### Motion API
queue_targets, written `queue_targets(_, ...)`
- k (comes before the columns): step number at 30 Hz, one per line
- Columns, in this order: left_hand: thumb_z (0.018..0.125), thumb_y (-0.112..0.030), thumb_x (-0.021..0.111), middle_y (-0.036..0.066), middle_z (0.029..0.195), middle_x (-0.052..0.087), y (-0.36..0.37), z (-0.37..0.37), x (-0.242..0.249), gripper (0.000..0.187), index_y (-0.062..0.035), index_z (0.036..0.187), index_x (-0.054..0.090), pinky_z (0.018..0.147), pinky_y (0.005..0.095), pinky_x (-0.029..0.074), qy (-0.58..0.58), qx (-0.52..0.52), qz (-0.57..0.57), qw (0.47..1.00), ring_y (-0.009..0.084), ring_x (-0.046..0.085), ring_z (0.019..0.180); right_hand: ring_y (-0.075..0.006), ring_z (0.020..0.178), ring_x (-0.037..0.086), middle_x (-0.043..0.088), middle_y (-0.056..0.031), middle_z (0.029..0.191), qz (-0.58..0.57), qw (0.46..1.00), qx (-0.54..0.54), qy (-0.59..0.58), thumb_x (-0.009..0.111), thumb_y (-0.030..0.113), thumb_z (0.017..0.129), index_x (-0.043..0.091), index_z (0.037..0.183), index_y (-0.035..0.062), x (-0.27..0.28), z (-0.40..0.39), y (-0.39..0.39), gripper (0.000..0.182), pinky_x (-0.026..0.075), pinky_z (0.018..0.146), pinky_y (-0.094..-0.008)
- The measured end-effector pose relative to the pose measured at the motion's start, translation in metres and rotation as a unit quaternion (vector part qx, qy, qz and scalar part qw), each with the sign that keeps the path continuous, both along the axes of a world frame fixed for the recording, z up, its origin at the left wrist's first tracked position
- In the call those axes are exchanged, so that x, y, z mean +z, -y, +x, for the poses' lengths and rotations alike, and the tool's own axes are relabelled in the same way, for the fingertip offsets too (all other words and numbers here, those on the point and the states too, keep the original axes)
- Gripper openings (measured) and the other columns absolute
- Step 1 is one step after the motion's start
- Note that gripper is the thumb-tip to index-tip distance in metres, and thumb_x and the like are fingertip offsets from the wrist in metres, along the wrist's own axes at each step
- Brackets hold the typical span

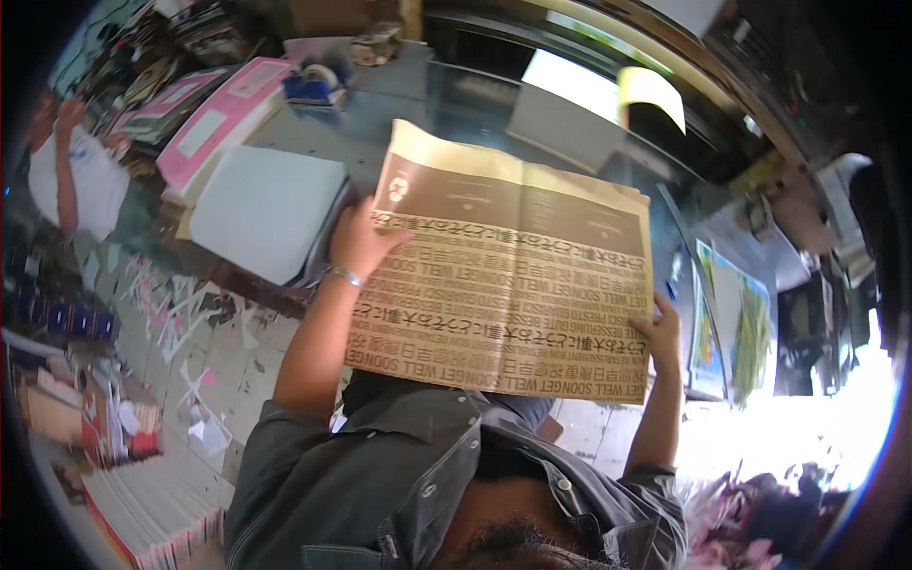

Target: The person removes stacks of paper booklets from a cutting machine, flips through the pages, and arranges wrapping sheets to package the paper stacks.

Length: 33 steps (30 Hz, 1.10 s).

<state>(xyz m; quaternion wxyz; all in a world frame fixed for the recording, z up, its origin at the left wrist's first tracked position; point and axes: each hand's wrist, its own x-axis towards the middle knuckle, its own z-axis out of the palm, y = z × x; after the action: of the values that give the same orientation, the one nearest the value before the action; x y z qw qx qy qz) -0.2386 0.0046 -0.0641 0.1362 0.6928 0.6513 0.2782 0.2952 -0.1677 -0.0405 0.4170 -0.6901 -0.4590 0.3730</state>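
A large brown paper sheet (503,285) is stretched out in front of my chest, between my two hands. Rows of dark lettering, "GET WELL SOON" among them, run across it below a solid darker band, and a crease shows down its middle. My left hand (366,239) grips the sheet's left edge, thumb lying on the printed face. At the right edge, lower down, my right hand (658,334) pinches the paper with the thumb in front. The fingers behind the sheet are hidden on both sides.
A table (380,95) stands ahead, bearing a stack of white sheets (271,204), pink printed sheets (223,119) and a tape dispenser (318,85). Another person (81,176) is at the left. Paper scraps (204,427) litter the floor near a paper stack (157,513).
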Motion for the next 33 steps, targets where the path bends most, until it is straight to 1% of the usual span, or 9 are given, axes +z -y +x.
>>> queue_targets(5,0.067,-0.047,0.093,0.022,0.116,0.07,-0.008,0.001,0.005,0.087,-0.0072,0.137,0.06,0.092,0.0473,0.055,0.007,-0.029,0.007,1.0,0.0398,0.066,0.108,-0.0179,0.083,0.077,0.079,-0.0168,0.098,-0.021,0.999,-0.027,-0.009,0.071,-0.012,0.084,0.047,0.153,-0.0008,0.01,-0.014,0.01,0.073,0.061,0.072,-0.0286)
queue_targets(17,0.064,-0.042,0.096,0.026,0.134,0.063,-0.02,0.018,0.029,0.126,-0.0052,0.162,0.025,0.1,0.0465,0.053,0.014,-0.003,-0.04,0.999,0.0414,0.062,0.121,-0.0151,0.074,0.075,0.078,-0.0172,0.089,-0.025,0.999,-0.038,-0.002,0.077,-0.009,0.081,0.035,0.159,-0.0027,0.008,-0.018,0.019,0.088,0.057,0.065,-0.0259)
queue_targets(18,0.064,-0.041,0.097,0.027,0.139,0.06,-0.021,0.023,0.035,0.128,-0.0048,0.162,0.023,0.103,0.047,0.051,0.028,0.002,-0.062,0.998,0.0426,0.06,0.125,-0.0177,0.078,0.075,0.078,-0.017,0.093,-0.074,0.995,-0.033,0.054,0.083,0.002,0.078,0.034,0.16,-0.0001,0.007,-0.01,0.02,0.096,0.057,0.068,-0.0309)
queue_targets(21,0.064,-0.036,0.097,0.031,0.156,0.041,-0.024,0.038,0.022,0.131,-0.0049,0.163,0.018,0.115,0.0537,0.04,-0.06,0.063,0.16,0.983,0.0479,0.045,0.14,-0.0236,0.087,0.074,0.077,-0.0153,0.101,-0.013,0.945,-0.041,0.325,0.088,0.015,0.075,0.034,0.161,0.0028,0.006,-0.011,0.017,0.102,0.056,0.075,-0.0377)
queue_targets(22,0.065,-0.033,0.096,0.03,0.159,0.037,-0.023,0.049,0.028,0.125,-0.0058,0.163,0.022,0.117,0.0553,0.036,-0.045,0.059,0.201,0.977,0.0482,0.04,0.143,-0.0318,0.107,0.071,0.074,-0.0173,0.119,-0.047,0.963,-0.069,0.256,0.09,0.024,0.073,0.037,0.16,0.0047,0.025,-0.024,0.01,0.104,0.055,0.091,-0.0419)
queue_targets(24,0.069,-0.028,0.094,0.028,0.165,0.027,-0.019,0.079,0.047,0.114,-0.0076,0.161,0.03,0.122,0.0584,0.028,-0.015,0.051,0.281,0.958,0.0488,0.03,0.151,-0.0334,0.117,0.068,0.069,-0.0205,0.128,0.039,0.948,-0.061,0.31,0.09,0.026,0.074,0.036,0.16,0.004,0.028,-0.024,-0.019,0.104,0.053,0.098,-0.0421)
queue_targets(27,0.081,-0.026,0.086,0.022,0.168,0.025,-0.041,0.121,0.046,0.09,-0.0123,0.158,0.042,0.123,0.0642,0.024,-0.051,-0.165,0.363,0.916,0.0459,0.025,0.154,-0.0359,0.135,0.057,0.058,-0.0265,0.145,0.11,0.96,-0.036,0.254,0.09,0.031,0.076,0.033,0.161,0.0031,0.049,-0.023,-0.091,0.106,0.045,0.112,-0.0425)
queue_targets(29,0.088,-0.033,0.078,0.018,0.169,0.025,-0.06,0.155,0.042,0.071,-0.0205,0.154,0.052,0.124,0.0671,0.016,-0.269,-0.218,0.368,0.863,0.045,0.017,0.157,-0.0364,0.137,0.056,0.057,-0.0274,0.145,0.146,0.962,-0.059,0.225,0.089,0.033,0.078,0.033,0.161,0.0027,0.04,-0.009,-0.16,0.105,0.043,0.114,-0.0426)
queue_targets(33,0.092,-0.059,0.065,0.016,0.171,0.022,-0.087,0.17,0.043,0.072,-0.0266,0.155,0.05,0.121,0.0737,0.001,-0.275,-0.24,0.092,0.926,0.0431,0.004,0.16,-0.0372,0.142,0.05,0.052,-0.0282,0.15,0.27,0.941,-0.079,0.188,0.088,0.037,0.08,0.036,0.159,0.001,0.056,-0.014,-0.265,0.102,0.039,0.116,-0.0414)
